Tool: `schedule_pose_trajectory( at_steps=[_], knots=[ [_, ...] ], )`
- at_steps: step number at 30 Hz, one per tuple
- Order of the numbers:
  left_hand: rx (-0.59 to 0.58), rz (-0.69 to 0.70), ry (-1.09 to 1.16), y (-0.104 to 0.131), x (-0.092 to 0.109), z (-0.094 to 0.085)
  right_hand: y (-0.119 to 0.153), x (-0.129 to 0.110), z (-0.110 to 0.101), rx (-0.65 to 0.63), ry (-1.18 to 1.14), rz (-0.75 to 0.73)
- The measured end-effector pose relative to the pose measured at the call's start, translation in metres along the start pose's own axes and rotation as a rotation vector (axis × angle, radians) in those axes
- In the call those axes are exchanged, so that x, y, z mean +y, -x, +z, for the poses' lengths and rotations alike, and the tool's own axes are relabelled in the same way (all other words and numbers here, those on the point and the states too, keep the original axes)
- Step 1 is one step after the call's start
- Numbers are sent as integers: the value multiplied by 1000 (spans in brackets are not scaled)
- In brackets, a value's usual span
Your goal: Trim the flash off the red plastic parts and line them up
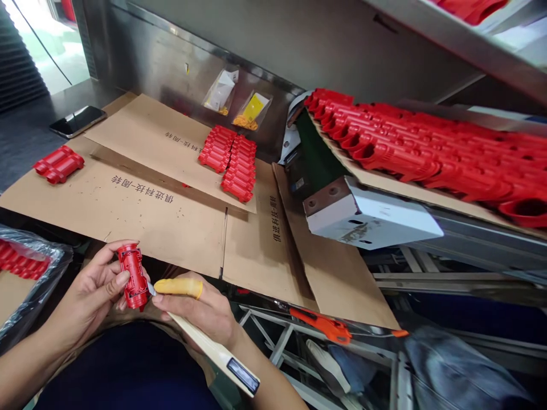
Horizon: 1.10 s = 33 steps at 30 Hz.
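Left hand (92, 296): gripping red plastic part (133, 277) upright, low over the lap, near the cardboard sheet (141, 210).
Right hand (205, 310): closed around cream-handled knife (213, 353), blade tip touching the part's side.
Trimming well: keeping strokes shallow, angling away from the left fingers.

A phone (77, 121) lies beyond flattened cardboard (141, 210) (printed).

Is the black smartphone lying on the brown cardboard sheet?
No, the black smartphone lies on the dark table surface, beside the brown cardboard sheet.
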<state>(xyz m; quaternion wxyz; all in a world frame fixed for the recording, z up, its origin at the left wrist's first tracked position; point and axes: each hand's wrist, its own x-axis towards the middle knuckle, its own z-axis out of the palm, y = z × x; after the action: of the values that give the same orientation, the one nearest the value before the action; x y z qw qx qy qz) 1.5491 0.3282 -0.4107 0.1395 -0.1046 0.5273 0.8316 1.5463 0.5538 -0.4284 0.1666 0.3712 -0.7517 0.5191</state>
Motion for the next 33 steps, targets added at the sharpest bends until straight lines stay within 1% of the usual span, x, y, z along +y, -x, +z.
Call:
schedule_pose_trajectory(
  at_steps=[6,9,12,14,15,16,20,21,23,24,25,26,27,28,30,31,32,33],
  knots=[
    [-15,-23,10,2,0,0,1,1,-1,-54,-6,22],
    [-18,-27,3,1,0,-1,-1,3,-4,-119,-38,45],
    [-38,-43,0,0,0,-2,-6,4,-11,-206,-45,-8],
    [-59,-65,-8,-1,-1,-3,-8,4,-13,-210,-81,-10],
    [-70,-74,-11,-1,-2,-4,-8,4,-11,-190,-146,37],
    [-79,-81,-16,-1,-2,-5,-8,5,-8,-154,-258,120],
    [-101,-66,-29,-1,-4,-8,-4,13,13,54,-969,557],
    [-105,-61,-31,-1,-4,-8,-3,15,18,109,-1112,657],
    [-107,-46,-35,0,-5,-9,-1,20,24,203,-1290,819],
    [-107,-36,-41,0,-5,-10,0,22,26,248,-1326,876],
    [-105,-21,-53,0,-5,-10,1,23,26,293,-1320,889],
    [-103,-3,-68,-1,-6,-11,3,22,26,338,-1256,857],
    [-102,16,-81,-1,-7,-12,4,20,26,374,-1120,784],
    [-101,33,-94,-2,-8,-13,6,17,26,395,-925,674],
    [-92,61,-123,-3,-11,-15,7,9,28,371,-482,409],
    [-89,83,-143,-4,-13,-15,7,5,29,343,-305,287],
    [-89,113,-166,-5,-15,-16,6,1,31,320,-184,192],
    [-93,148,-189,-5,-18,-16,5,-2,33,310,-120,128]
  ],
)
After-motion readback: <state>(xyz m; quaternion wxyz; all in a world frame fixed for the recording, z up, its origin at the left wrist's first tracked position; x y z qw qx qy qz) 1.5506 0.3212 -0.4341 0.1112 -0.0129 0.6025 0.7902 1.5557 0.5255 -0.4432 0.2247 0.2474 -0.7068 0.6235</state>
